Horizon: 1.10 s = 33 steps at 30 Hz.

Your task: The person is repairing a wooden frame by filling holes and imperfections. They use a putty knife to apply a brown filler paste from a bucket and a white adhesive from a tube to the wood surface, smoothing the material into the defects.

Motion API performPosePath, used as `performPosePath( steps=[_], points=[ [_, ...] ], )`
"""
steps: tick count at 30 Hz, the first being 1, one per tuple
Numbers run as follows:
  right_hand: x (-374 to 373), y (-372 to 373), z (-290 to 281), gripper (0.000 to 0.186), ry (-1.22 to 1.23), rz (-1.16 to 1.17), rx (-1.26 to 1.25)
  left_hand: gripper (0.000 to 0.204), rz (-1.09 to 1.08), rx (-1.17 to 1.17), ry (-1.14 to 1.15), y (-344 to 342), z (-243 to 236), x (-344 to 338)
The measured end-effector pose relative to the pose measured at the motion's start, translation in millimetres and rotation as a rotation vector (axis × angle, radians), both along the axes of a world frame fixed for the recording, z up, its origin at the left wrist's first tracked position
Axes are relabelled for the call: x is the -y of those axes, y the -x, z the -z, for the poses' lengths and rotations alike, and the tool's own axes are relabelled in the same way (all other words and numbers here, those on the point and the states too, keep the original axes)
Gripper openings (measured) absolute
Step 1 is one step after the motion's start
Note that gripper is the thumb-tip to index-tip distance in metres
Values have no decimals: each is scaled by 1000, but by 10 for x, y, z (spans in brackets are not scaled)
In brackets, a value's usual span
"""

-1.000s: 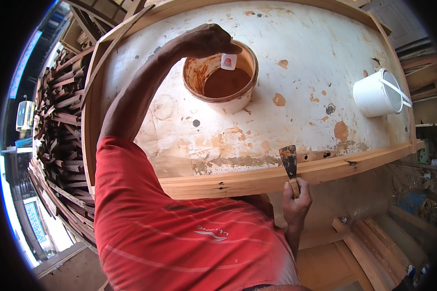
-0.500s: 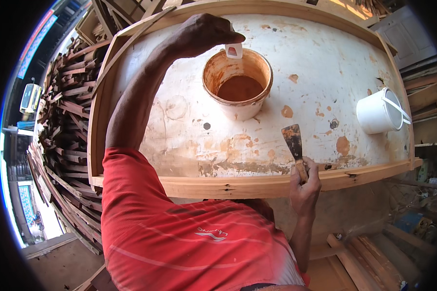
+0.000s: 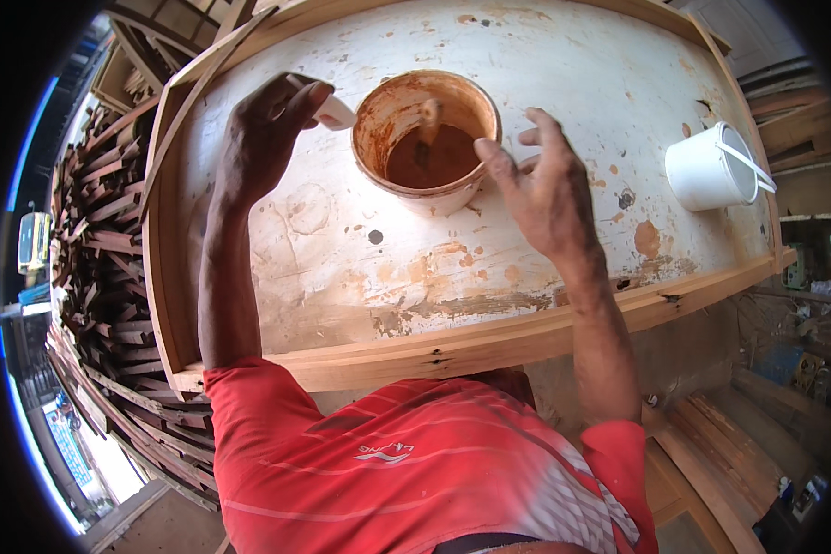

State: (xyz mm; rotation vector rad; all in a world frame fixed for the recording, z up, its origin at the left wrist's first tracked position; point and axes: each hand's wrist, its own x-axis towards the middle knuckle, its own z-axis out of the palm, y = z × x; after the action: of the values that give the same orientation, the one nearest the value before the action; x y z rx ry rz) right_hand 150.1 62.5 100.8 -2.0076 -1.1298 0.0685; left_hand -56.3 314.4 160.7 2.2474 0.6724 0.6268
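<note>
A white bucket (image 3: 429,192), its inside smeared brown, stands on the worktable and holds a reddish-brown mix. Inside it is the putty knife (image 3: 429,118), its wooden handle upward and blurred; the blade is hard to make out against the mix. My right hand (image 3: 547,189) is just right of the bucket's rim, fingers apart, with nothing in it. To the left of the rim, my left hand (image 3: 272,129) pinches a small white plastic piece (image 3: 335,113) between thumb and fingers. What kind of piece it is, I cannot tell.
A smaller white pail (image 3: 711,171) lies tipped at the table's right side. The stained white tabletop (image 3: 360,286) has a raised wooden border (image 3: 452,346). Stacked wood offcuts (image 3: 111,277) rise on the left; boards (image 3: 711,462) lie at the lower right.
The putty knife has left my right hand and is in the bucket. My right hand has moved up beside the rim. My left hand has moved left and down with the white piece.
</note>
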Motion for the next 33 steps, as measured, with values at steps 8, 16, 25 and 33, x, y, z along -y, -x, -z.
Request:
performPosePath(
  steps=[8,16,25,33],
  points=[
    [-542,-151,568,48,223,-115,-329,54,-100,-51,-79,546,454,29],
    [1912,-635,-265,25,-117,157,-437,57,-165,131,-65,-429,771,724],
    [5322,-320,-986,45,-471,859,-313,29,267,6,199,-2691,1579,2655],
    [8062,-56,282,48,-198,1406,-510,44,33,-148,-267,-3430,2557,2911]
  ],
)
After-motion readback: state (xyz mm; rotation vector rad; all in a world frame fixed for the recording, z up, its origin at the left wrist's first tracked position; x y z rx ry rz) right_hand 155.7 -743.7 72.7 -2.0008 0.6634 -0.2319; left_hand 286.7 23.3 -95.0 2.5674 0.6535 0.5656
